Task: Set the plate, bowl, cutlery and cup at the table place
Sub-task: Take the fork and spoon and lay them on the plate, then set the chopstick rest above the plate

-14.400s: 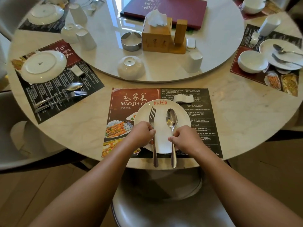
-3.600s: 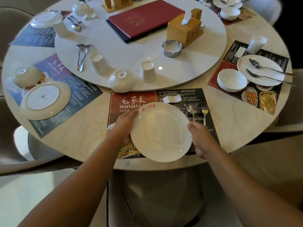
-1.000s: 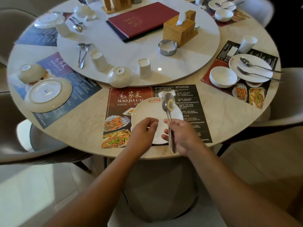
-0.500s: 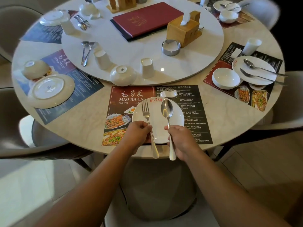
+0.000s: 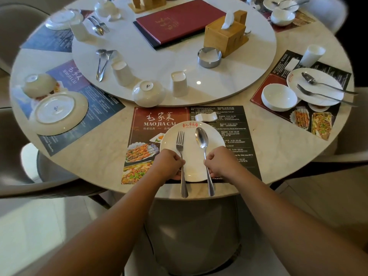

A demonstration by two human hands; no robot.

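I'm gripping the fork (image 5: 180,144) mid-handle in my left hand (image 5: 169,164) and the spoon (image 5: 201,138) in my right hand (image 5: 219,161), both lying across the plate (image 5: 193,156); I'm judging them light, stiff, slippery steel over chippable china.

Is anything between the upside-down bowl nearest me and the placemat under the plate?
Nothing visible. The bowl sits at the turntable's near edge, just beyond the placemat's bare red corner; the cup stands to its right, off that path.

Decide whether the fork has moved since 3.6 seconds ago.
Yes, leftward: the fork lay on the placemat right of the white rest; now it lies on the plate, left of that rest.
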